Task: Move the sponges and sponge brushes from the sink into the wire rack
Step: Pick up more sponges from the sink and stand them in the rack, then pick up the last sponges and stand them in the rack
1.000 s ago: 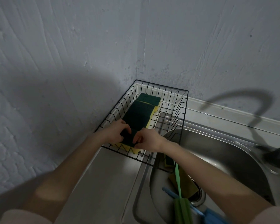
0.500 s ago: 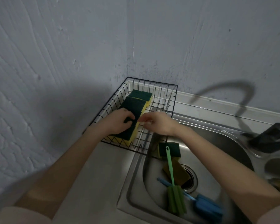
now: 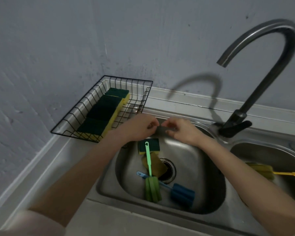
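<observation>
The black wire rack [image 3: 71, 132] stands at the back left and holds a row of three green-and-yellow sponges [image 3: 102, 113]. In the left sink basin [image 3: 203, 167] lie another green-and-yellow sponge [image 3: 153, 144], a brownish sponge [image 3: 156, 165] by the drain, a green sponge brush [image 3: 151, 183] and a blue sponge brush [image 3: 181, 193]. A yellow sponge brush [image 3: 260, 171] lies in the right basin. My left hand [image 3: 140, 126] and my right hand [image 3: 180, 131] hover above the basin's far rim, fingers loosely curled, holding nothing.
A tall curved metal tap [image 3: 269, 68] rises at the back right between the basins. A grey wall corner stands behind the rack. The steel counter [image 3: 61, 167] runs along the left of the sink.
Both hands have let go of the sponge in the rack and moved right, over the sink basin. The view has swung right and down, bringing the tap and right basin into sight.
</observation>
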Demonstrator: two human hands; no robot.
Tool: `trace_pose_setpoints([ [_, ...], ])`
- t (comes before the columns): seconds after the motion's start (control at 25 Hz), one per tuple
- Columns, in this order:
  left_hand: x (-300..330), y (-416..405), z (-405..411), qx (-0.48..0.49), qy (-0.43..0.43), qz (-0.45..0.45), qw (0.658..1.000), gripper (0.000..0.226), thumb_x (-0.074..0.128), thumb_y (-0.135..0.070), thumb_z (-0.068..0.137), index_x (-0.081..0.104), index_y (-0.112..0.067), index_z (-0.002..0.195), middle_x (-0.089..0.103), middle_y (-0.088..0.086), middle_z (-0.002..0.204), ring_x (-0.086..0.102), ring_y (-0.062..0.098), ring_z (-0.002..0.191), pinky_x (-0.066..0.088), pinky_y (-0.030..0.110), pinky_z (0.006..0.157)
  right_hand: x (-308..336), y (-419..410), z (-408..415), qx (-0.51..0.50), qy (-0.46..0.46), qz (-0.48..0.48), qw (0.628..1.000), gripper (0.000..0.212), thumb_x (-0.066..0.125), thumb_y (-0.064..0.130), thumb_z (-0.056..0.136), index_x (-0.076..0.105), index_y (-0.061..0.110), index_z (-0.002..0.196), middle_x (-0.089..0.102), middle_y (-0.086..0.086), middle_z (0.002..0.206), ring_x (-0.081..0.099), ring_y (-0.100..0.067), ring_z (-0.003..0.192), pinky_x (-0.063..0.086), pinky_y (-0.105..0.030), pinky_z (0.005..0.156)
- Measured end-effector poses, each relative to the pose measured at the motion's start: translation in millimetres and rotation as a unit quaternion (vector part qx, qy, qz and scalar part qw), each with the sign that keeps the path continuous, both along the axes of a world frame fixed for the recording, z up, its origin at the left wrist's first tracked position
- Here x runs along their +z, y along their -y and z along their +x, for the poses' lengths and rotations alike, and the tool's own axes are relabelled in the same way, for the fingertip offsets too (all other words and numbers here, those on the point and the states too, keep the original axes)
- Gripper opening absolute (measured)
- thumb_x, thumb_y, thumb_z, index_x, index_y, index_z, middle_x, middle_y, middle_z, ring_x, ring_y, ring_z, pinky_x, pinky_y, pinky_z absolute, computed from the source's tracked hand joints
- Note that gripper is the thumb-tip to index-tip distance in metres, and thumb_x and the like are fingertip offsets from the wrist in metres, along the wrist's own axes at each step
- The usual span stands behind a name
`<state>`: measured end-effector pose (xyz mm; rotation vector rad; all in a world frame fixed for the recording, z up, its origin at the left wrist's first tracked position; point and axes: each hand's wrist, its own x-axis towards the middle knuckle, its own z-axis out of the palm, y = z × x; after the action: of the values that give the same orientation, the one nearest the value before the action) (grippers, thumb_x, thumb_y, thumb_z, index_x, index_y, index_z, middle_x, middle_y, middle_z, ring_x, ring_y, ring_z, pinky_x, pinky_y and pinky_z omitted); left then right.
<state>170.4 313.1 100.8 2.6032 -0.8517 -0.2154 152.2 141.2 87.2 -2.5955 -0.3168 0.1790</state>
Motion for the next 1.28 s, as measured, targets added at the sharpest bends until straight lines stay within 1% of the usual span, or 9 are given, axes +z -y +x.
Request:
trace_pose_setpoints([
  [0.12, -20, 26, -7, 0.005, -0.038, 0.012, 0.999, 0.031, 0.047, -0.021, 0.09, 0.057, -0.011, 0.117, 0.062, 0.01, 0.115, 0.058, 0.022, 0.105, 0.044, 0.033, 0.09, -17, 21, -4, -0.004, -0.027, -0.011, 1.0, 0.033, 0.055, 0.014, 0.084, 0.058, 0.015, 0.117, 0.063, -0.009, 0.119, 0.057, -0.023, 0.109, 0.042, -0.026, 0.091],
  [0.32, -75, 53, -12, 0.04, -0.131, 0.017, 0.99, 0.03, 0.046, -0.019, 0.088, 0.06, -0.002, 0.109, 0.063, 0.019, 0.114, 0.059, 0.028, 0.103, 0.045, 0.034, 0.088, -48, 45, -2, -0.008, -0.067, -0.026, 0.997, 0.034, 0.054, 0.015, 0.085, 0.056, 0.014, 0.119, 0.061, -0.009, 0.122, 0.056, -0.023, 0.112, 0.04, -0.022, 0.089],
  [0.48, -117, 64, -13, 0.083, -0.193, 0.04, 0.977, 0.046, 0.043, -0.025, 0.092, 0.04, -0.008, 0.134, 0.045, 0.013, 0.141, 0.041, 0.025, 0.129, 0.033, 0.033, 0.106, -74, 51, 11, -0.009, -0.117, -0.015, 0.993, 0.037, 0.052, 0.015, 0.088, 0.05, 0.012, 0.125, 0.056, -0.011, 0.128, 0.052, -0.023, 0.117, 0.039, -0.026, 0.095],
  [0.56, -133, 69, -14, 0.093, -0.213, 0.041, 0.972, 0.045, 0.045, -0.024, 0.091, 0.041, -0.006, 0.132, 0.046, 0.015, 0.137, 0.043, 0.028, 0.126, 0.035, 0.035, 0.104, -88, 50, 20, -0.015, -0.135, -0.014, 0.991, 0.038, 0.051, 0.015, 0.088, 0.048, 0.011, 0.126, 0.055, -0.013, 0.129, 0.051, -0.025, 0.119, 0.04, -0.031, 0.099],
  [0.68, -155, 74, -11, 0.119, -0.223, 0.016, 0.968, 0.031, 0.051, -0.021, 0.088, 0.053, -0.001, 0.112, 0.057, 0.019, 0.117, 0.056, 0.029, 0.106, 0.046, 0.039, 0.091, -110, 48, 37, -0.013, -0.157, -0.019, 0.987, 0.04, 0.05, 0.014, 0.089, 0.047, 0.01, 0.128, 0.054, -0.014, 0.131, 0.05, -0.026, 0.121, 0.038, -0.032, 0.103],
  [0.72, -162, 76, -8, 0.129, -0.222, 0.019, 0.966, 0.031, 0.052, -0.021, 0.087, 0.052, -0.002, 0.112, 0.056, 0.018, 0.118, 0.055, 0.028, 0.106, 0.046, 0.038, 0.09, -119, 47, 44, -0.011, -0.163, -0.023, 0.986, 0.041, 0.05, 0.014, 0.089, 0.046, 0.011, 0.129, 0.052, -0.014, 0.132, 0.049, -0.027, 0.122, 0.037, -0.032, 0.103],
  [0.88, -192, 81, 2, 0.154, -0.243, 0.067, 0.955, 0.068, 0.057, -0.033, 0.084, 0.027, -0.008, 0.139, 0.029, 0.014, 0.147, 0.029, 0.029, 0.134, 0.03, 0.037, 0.109, -150, 40, 71, -0.01, -0.176, -0.041, 0.983, 0.046, 0.051, 0.013, 0.088, 0.041, 0.013, 0.132, 0.047, -0.015, 0.138, 0.045, -0.028, 0.126, 0.035, -0.031, 0.103],
  [1.04, -215, 78, 8, 0.138, -0.239, 0.16, 0.948, 0.093, 0.06, -0.045, 0.078, 0.004, -0.014, 0.145, 0.004, 0.016, 0.155, 0.002, 0.034, 0.142, 0.012, 0.045, 0.115, -177, 29, 86, 0.018, -0.182, -0.034, 0.983, 0.059, 0.052, 0.012, 0.086, 0.028, 0.014, 0.14, 0.035, -0.016, 0.145, 0.036, -0.031, 0.131, 0.033, -0.033, 0.104],
  [1.28, -224, 81, 9, 0.125, -0.211, 0.229, 0.942, 0.101, 0.064, -0.044, 0.074, 0.001, -0.011, 0.145, -0.009, 0.022, 0.153, -0.009, 0.037, 0.141, 0.002, 0.05, 0.116, -202, 8, 90, 0.021, -0.171, 0.01, 0.985, 0.073, 0.056, 0.021, 0.085, 0.014, 0.01, 0.144, 0.013, -0.012, 0.155, 0.025, -0.028, 0.139, 0.029, -0.036, 0.111],
])
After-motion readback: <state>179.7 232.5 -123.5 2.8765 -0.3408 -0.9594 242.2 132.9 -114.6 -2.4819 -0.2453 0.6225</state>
